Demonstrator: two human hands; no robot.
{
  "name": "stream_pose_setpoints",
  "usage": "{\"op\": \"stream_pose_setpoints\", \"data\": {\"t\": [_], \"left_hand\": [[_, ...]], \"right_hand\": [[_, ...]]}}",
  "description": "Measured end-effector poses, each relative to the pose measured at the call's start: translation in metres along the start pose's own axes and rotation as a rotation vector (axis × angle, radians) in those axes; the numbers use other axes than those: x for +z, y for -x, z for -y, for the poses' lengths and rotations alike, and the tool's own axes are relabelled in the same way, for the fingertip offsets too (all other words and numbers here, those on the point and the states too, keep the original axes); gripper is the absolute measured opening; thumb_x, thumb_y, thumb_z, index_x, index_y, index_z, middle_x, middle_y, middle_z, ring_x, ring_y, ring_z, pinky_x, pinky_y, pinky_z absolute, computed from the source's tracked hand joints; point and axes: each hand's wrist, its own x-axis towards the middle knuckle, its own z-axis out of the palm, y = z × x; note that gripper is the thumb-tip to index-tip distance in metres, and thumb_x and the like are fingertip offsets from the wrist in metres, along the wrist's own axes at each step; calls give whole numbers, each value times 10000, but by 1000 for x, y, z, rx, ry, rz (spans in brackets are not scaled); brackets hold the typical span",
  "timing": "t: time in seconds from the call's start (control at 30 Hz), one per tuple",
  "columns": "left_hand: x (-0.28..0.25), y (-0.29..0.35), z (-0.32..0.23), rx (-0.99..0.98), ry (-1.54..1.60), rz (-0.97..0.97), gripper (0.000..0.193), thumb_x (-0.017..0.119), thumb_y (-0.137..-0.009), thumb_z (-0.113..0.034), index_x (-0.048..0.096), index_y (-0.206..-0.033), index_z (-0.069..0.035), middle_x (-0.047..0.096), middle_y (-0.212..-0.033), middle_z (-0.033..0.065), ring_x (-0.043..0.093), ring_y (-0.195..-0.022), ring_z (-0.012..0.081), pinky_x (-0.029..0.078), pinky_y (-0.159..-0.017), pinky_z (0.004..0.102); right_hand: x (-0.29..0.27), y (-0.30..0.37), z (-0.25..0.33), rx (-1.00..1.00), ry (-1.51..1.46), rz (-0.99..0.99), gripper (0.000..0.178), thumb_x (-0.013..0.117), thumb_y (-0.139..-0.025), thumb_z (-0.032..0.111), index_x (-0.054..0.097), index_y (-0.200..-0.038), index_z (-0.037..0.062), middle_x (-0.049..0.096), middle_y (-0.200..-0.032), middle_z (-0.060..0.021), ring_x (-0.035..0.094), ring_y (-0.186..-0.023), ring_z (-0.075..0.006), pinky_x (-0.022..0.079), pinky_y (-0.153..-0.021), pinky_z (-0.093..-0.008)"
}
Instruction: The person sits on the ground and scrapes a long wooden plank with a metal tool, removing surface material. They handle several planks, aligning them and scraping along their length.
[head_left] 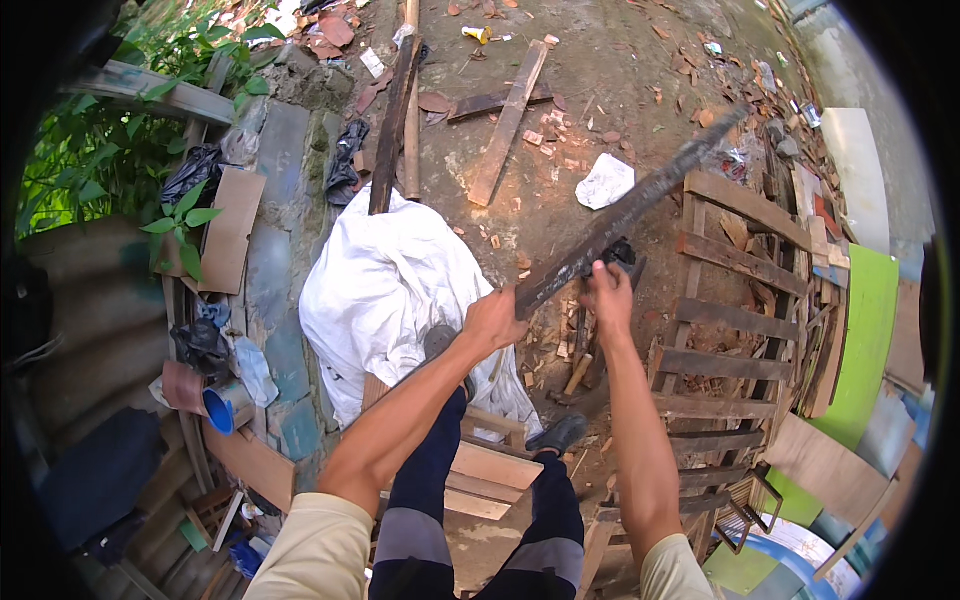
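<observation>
My left hand [494, 322] is closed around the near end of a long dark wooden plank [635, 208]. The plank slants up to the right, its far end blurred. Close to its lower edge, my right hand [607, 294] has curled fingers; whether they hold anything is hidden. Just past those fingertips is a black item [622, 254] whose kind I cannot make out. A large white sack [385, 275] lies to the left below my left arm, over part of another dark plank [397, 125]. A wooden handle [578, 374] lies on the ground below my right hand.
A slatted wooden pallet [725, 362] stands along the right, beside a green board [862, 340]. Loose boards [512, 125] and wood chips litter the ground ahead. A low block wall [285, 190] runs along the left. Light wooden boards [492, 470] lie between my legs.
</observation>
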Motion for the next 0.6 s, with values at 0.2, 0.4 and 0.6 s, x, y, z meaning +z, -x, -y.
{"op": "stream_pose_setpoints", "data": {"t": [0.2, 0.4, 0.6], "left_hand": [[24, -44, -13, -127, 110, 61, 599, 704, -720, -358, 642, -1139, 65, 674, -1081, 342, 683, -1011, 448, 550, -853, 486], [34, -38, -82, -347, 846, 440, 396, 728, -772, -273, 650, -1005, 37, 685, -908, 151, 666, -716, 226, 565, -627, 381], [80, -27, -108, -413, 1230, 624, 349, 685, -862, -319, 668, -1015, -6, 711, -929, 122, 684, -732, 191, 578, -673, 365]], "right_hand": [[-4, 127, -85, 464, -22, 304, 800, 598, -945, 617, 374, -1499, 86, 442, -1467, -145, 489, -1315, -309, 503, -978, -494], [2, 216, -148, 434, -328, 395, 942, 634, -899, 659, 316, -1520, 27, 488, -1443, -210, 514, -1321, -323, 471, -1043, -462], [-45, 236, -138, 335, -346, 176, 706, 781, -857, 508, 520, -1271, -1, 668, -1175, -147, 662, -1096, -255, 523, -914, -357]]}}
